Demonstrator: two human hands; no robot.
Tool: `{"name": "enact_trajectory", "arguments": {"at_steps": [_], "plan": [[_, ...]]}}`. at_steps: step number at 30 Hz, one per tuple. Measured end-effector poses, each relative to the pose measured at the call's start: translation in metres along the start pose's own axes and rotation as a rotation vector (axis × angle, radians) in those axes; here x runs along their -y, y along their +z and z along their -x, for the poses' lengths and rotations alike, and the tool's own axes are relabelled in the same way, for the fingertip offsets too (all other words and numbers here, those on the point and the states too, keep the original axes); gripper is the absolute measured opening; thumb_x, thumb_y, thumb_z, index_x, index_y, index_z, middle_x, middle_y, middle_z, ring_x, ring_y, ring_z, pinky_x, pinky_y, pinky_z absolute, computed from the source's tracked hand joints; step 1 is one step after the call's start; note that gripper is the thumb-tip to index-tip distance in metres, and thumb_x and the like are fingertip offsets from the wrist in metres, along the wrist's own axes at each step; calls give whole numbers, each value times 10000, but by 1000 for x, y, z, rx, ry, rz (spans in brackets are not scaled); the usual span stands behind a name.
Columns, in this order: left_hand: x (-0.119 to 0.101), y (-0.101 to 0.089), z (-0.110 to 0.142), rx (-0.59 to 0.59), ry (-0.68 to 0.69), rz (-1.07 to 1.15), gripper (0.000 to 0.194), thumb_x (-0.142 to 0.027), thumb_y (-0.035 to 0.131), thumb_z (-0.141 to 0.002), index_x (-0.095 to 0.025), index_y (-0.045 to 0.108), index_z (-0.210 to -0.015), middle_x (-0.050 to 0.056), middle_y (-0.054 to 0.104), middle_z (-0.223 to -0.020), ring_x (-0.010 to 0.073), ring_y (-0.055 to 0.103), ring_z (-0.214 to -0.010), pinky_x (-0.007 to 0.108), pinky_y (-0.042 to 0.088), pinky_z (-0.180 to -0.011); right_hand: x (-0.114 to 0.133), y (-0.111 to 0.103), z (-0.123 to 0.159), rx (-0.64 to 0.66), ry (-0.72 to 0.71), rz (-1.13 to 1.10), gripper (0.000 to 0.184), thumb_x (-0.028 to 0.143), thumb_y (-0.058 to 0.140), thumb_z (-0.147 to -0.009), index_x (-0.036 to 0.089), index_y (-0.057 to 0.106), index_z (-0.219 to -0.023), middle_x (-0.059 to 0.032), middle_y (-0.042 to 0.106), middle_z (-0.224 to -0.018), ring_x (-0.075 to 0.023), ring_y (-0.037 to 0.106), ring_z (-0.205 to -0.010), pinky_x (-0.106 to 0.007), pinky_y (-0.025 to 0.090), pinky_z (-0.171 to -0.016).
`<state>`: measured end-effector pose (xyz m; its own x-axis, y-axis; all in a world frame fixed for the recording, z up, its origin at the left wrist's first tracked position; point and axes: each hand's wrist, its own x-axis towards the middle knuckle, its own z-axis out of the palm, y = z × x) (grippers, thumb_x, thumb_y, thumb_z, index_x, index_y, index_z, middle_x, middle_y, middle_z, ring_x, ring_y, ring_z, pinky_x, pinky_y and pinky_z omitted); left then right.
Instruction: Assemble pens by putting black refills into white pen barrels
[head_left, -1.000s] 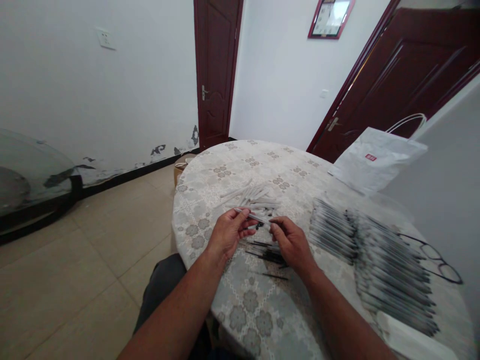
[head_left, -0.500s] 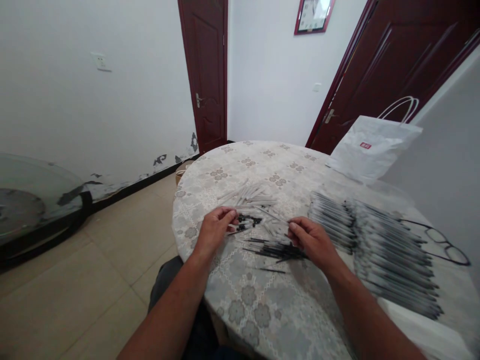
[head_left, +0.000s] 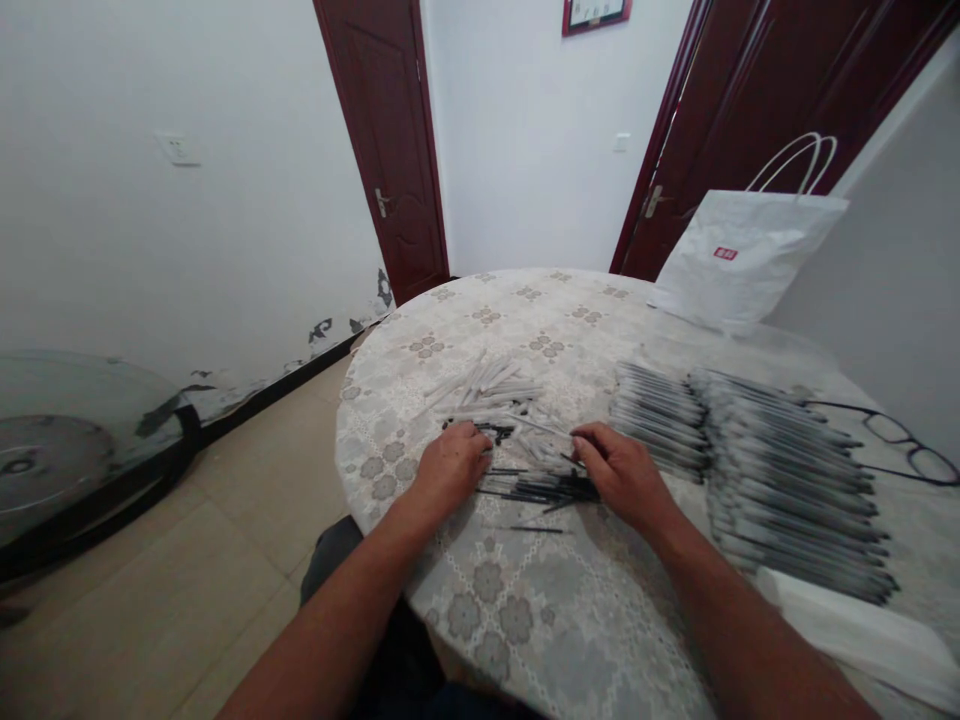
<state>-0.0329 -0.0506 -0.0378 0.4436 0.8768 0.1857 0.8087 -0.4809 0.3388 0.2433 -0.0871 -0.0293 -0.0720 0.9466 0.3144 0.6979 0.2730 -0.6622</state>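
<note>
My right hand pinches the near end of a slim whitish pen barrel, which points left and away over the pile. My left hand is low over the table, its fingers curled down at a cluster of small black pen parts; what lies under the fingertips is hidden. Just beyond both hands is a loose heap of white pen barrels. Thin black rods like pen refills lie between the hands, nearer to me, with a single rod apart from them.
Rows of grey-and-black pens and a smaller stack lie at the right. Beyond them are eyeglasses and a white paper bag. A white packet lies front right on the patterned tablecloth.
My left hand has moved slightly right and turned down onto the small black parts. My right hand keeps the barrel at nearly the same place. The camera view has shifted.
</note>
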Motion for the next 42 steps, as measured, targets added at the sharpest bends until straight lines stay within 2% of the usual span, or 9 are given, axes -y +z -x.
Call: {"name": "enact_trajectory", "arguments": {"at_steps": [5,10,12,15,19,22,27,36,42], "plan": [[-6,3,-6,63,23,-151,185,-215,521,-924,-213,706,-939,100,636,-983,258,575,-974,348,437,-845,1,1,0,-7,-31,-8,222,350,503,-959,223,685,-961,-26,739,-806,-193,689,-741,-288,461,-709],[-5,7,-4,36,51,-66,167,-193,511,-930,-214,666,-989,99,640,-1012,257,552,-1013,361,429,-906,2,0,0,-41,-50,-24,232,343,498,-960,220,693,-984,-40,750,-828,-203,697,-765,-296,476,-732],[-6,6,-2,-37,33,91,162,-201,515,-930,-213,652,-1016,95,649,-1037,251,561,-1022,369,426,-927,4,-2,0,-65,-40,-56,234,348,499,-961,219,691,-997,-38,753,-828,-201,704,-770,-292,482,-737],[-11,-1,0,-163,-74,474,153,-270,532,-942,-226,648,-1030,76,681,-1024,230,603,-984,348,437,-909,8,-5,2,-93,-13,-102,235,367,506,-961,219,685,-999,-34,753,-824,-192,700,-748,-284,488,-719],[-17,-9,-3,-210,-253,975,214,-367,633,-885,-203,666,-1019,47,703,-894,176,628,-776,270,466,-703,10,-8,4,-114,-15,-133,246,384,515,-957,218,690,-1007,-36,751,-822,-186,677,-702,-281,488,-680],[-15,-5,-5,-250,-314,1174,287,-386,685,-842,-175,683,-1036,14,665,-763,129,578,-641,241,451,-631,9,-7,5,-102,-34,-151,239,384,527,-953,221,690,-1014,-34,752,-830,-188,685,-721,-280,491,-688],[-7,5,-6,-234,-333,1442,330,-388,741,-801,-155,693,-1030,-6,620,-719,105,566,-631,233,463,-644,9,-3,5,-62,-76,-131,220,380,534,-943,233,696,-973,-32,744,-830,-197,684,-752,-290,487,-705],[-2,7,-5,-245,-359,1414,307,-388,790,-757,-156,682,-926,-20,605,-693,93,553,-585,225,455,-600,8,1,6,-19,-98,-104,203,365,533,-945,241,690,-976,-25,738,-834,-196,673,-748,-295,485,-705],[1,10,-7,-262,-373,1392,334,-430,784,-763,-153,705,-931,-33,559,-639,92,519,-561,225,442,-578,12,1,7,11,-160,-81,184,348,541,-953,234,681,-984,-24,727,-833,-185,668,-729,-286,490,-697]]}}
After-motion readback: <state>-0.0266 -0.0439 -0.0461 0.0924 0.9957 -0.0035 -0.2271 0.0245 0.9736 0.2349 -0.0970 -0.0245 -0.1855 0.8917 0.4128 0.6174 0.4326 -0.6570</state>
